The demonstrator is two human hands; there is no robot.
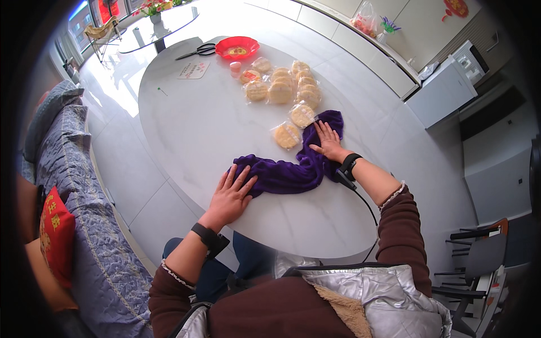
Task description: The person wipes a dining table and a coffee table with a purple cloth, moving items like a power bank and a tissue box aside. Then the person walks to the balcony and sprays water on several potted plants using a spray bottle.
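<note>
A crumpled purple cloth (pixel 287 175) lies bent across the near part of a white marble-look oval table (pixel 190 126). My left hand (pixel 231 196) presses flat on its left end, fingers spread. On the cloth's right part rests my right hand (pixel 329 143), palm down, also with fingers apart. Just beyond that hand are single wrapped round crackers, one cracker (pixel 303 115) touching or nearly touching the cloth and another cracker (pixel 287 136) to its left. Farther back, more wrapped crackers (pixel 280 86) sit in rows and small stacks. Neither hand grips anything.
At the table's far end are a red scalloped tray (pixel 249 45), black-handled scissors (pixel 205 49), a printed card (pixel 193 70) and a small pink-capped container (pixel 235 69). A green-headed pin (pixel 162 91) lies left. A sofa (pixel 97 211) flanks the left; a black cable (pixel 367 203) hangs from my right wrist.
</note>
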